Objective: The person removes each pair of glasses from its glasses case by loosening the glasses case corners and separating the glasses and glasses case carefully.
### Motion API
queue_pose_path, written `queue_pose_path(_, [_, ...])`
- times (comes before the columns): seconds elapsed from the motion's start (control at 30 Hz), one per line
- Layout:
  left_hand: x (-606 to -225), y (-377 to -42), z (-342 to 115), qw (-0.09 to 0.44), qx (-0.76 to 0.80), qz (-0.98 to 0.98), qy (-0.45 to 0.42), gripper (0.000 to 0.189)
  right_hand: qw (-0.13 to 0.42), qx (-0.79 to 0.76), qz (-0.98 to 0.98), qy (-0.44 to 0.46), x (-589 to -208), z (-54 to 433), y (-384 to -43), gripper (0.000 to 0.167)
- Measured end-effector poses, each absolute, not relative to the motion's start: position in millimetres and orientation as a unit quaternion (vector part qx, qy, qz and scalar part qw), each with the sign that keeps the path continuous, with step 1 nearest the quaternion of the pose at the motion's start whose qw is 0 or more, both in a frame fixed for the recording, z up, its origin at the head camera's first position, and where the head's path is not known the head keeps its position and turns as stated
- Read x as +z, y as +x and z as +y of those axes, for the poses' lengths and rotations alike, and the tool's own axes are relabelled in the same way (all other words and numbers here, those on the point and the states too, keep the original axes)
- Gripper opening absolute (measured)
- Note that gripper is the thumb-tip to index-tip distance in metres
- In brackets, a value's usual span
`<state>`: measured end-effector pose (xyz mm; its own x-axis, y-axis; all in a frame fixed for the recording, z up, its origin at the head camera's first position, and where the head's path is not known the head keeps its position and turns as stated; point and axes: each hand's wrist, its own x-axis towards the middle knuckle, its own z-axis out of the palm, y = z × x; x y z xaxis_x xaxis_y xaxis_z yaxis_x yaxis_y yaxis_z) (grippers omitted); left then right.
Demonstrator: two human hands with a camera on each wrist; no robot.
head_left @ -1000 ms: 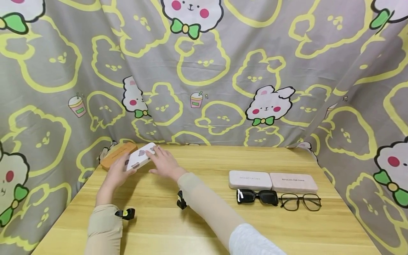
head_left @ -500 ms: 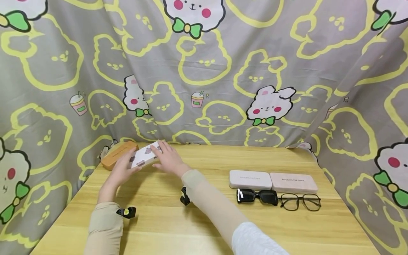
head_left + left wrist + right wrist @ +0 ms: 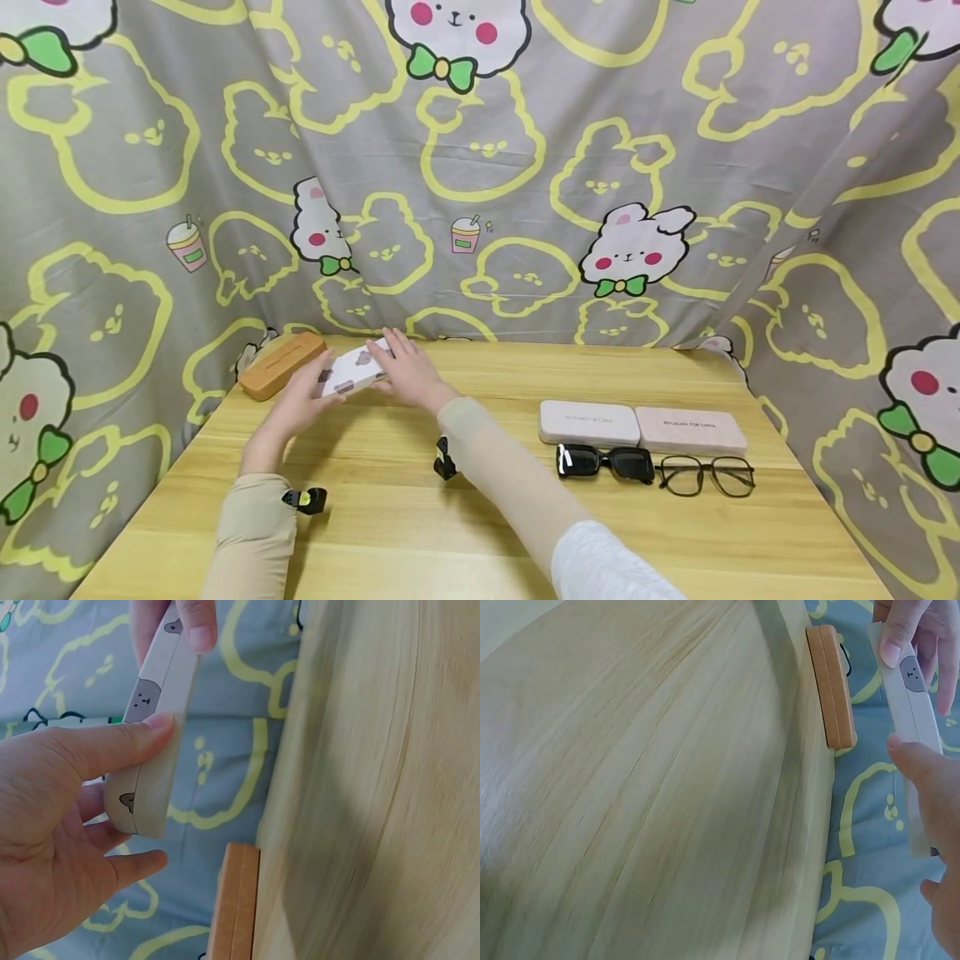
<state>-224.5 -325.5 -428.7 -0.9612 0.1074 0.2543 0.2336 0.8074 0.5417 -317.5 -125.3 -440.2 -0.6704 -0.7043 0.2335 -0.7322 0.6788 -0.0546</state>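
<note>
Pink case, at right: one line of small dark capitals on top, seemingly REFUELING FOR CHINA, first word less sure; pale grey-white case, just beside it: a similar line in fainter grey, apparently the same words, beginning blurred; orange case, far left: a darker line on top, too small to read

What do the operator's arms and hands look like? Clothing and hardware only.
Left hand and right hand: bare, no gloves. Left beige sleeve and right beige sleeve cover the forearms. Light grey cloth shows above the right one. A small black device sits at each wrist: left device with a yellow mark, right device. No cables visible.
</note>
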Motion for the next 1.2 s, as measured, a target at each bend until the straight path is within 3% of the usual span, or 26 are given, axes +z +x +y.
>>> queue_pose_path(0.53, [-436,-235,-297,0.130,-0.222,-0.959,-0.120,0.070,0.089,0.077,-0.925,0.362,-448,-97,-317,0.082])
queue_pose_path(0.87, [-435,-237,-281,0.082,-0.191,-0.974,-0.085,0.070,0.084,0.096,-0.933,0.335,-454,-85,-311,0.083])
queue_pose_path(1.2, [-437,-240,-266,0.081,-0.192,-0.973,-0.096,0.071,0.112,0.087,-0.942,0.304,-452,-69,-300,0.083])
